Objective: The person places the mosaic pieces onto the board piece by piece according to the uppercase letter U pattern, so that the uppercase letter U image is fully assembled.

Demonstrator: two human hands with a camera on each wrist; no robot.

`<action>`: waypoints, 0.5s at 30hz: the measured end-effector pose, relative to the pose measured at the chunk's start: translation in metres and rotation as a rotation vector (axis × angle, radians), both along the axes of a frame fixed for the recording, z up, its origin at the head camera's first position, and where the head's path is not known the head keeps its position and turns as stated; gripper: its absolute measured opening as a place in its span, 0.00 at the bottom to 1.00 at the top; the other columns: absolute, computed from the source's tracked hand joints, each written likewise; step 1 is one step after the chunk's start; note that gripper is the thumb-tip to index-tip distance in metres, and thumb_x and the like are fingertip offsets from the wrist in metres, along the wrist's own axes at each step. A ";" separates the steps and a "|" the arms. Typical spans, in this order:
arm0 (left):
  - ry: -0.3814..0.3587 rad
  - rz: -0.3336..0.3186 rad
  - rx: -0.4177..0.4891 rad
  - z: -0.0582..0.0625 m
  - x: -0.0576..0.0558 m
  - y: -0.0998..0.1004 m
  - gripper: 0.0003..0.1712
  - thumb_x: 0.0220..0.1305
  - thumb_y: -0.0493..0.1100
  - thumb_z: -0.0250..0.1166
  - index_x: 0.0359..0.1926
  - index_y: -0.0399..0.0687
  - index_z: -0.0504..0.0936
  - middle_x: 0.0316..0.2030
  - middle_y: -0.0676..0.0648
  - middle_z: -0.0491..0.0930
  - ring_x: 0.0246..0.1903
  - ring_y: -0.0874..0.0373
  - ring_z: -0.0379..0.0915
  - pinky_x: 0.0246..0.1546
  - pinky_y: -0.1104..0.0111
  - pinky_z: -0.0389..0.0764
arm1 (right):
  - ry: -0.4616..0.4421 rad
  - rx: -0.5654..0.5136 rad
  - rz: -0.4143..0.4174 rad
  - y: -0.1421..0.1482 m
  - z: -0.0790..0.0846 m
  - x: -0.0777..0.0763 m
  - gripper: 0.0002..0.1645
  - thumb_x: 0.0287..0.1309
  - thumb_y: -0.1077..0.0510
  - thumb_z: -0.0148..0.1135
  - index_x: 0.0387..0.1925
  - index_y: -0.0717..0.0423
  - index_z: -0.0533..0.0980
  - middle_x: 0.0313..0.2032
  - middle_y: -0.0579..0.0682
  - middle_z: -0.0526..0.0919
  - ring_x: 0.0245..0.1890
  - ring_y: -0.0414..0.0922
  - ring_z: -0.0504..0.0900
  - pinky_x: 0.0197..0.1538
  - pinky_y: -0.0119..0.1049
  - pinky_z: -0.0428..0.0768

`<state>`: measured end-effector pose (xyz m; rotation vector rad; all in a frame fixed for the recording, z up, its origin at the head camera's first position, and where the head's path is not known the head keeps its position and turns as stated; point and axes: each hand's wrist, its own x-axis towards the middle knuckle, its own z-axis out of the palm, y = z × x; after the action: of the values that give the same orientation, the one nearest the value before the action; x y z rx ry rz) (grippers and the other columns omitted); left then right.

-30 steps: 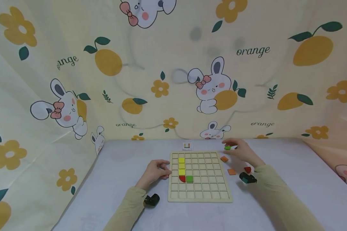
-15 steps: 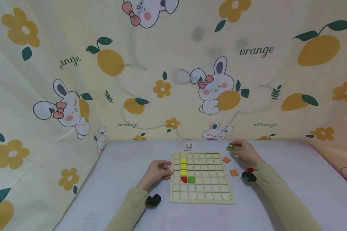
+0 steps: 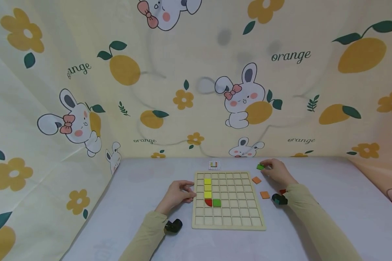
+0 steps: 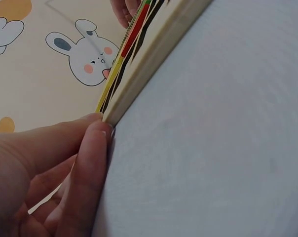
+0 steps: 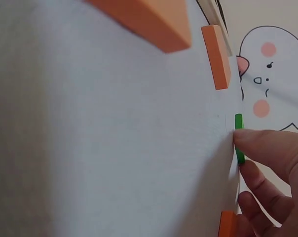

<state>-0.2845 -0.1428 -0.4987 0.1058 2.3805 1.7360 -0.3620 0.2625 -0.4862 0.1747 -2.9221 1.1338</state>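
Two hands, both drawn narrow: my right hand [image 3: 275, 170] pinches a green tile [image 3: 260, 167] with thumb and fingers, and my left hand [image 3: 178, 194] has thumb and finger closed at the left rim of the wooden board [image 3: 228, 228]. The green tile lies just beyond the board's far right corner, so my right hand is the nearer one; my left is across the whole grid from it. I see the tile almost edge-on and partly covered, so I cannot tell its long axis, nor whether it touches the bench [image 3: 143, 174]. From it, the grid lies left and near. One orange tile [image 3: 256, 180] sits beside the board's right rim, a second orange tile [image 3: 265, 195] nearer me; I judge a low path across the right rim could brush the first. Farther left, three yellow tiles [image 3: 208, 187] form a column, with a red quarter-round [image 3: 208, 203] at its near end and a green square [image 3: 217, 202] right of that. Bare cells spread rightward from these.
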 end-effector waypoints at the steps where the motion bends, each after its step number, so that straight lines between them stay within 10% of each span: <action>1: 0.002 -0.002 0.001 0.000 0.000 0.000 0.27 0.52 0.32 0.72 0.56 0.37 0.77 0.32 0.43 0.79 0.24 0.58 0.80 0.28 0.67 0.85 | 0.000 0.000 0.000 0.000 -0.001 -0.001 0.22 0.59 0.64 0.61 0.55 0.67 0.73 0.55 0.67 0.72 0.59 0.65 0.65 0.62 0.61 0.63; 15: -0.003 0.002 -0.004 -0.001 -0.001 -0.001 0.27 0.52 0.32 0.72 0.55 0.38 0.77 0.32 0.43 0.79 0.25 0.57 0.80 0.28 0.67 0.85 | -0.008 0.004 0.015 0.000 0.001 0.002 0.20 0.59 0.63 0.61 0.54 0.65 0.74 0.53 0.65 0.73 0.55 0.61 0.69 0.58 0.59 0.69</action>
<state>-0.2851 -0.1434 -0.5000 0.1006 2.3824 1.7312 -0.3597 0.2623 -0.4857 0.1921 -2.9356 1.1329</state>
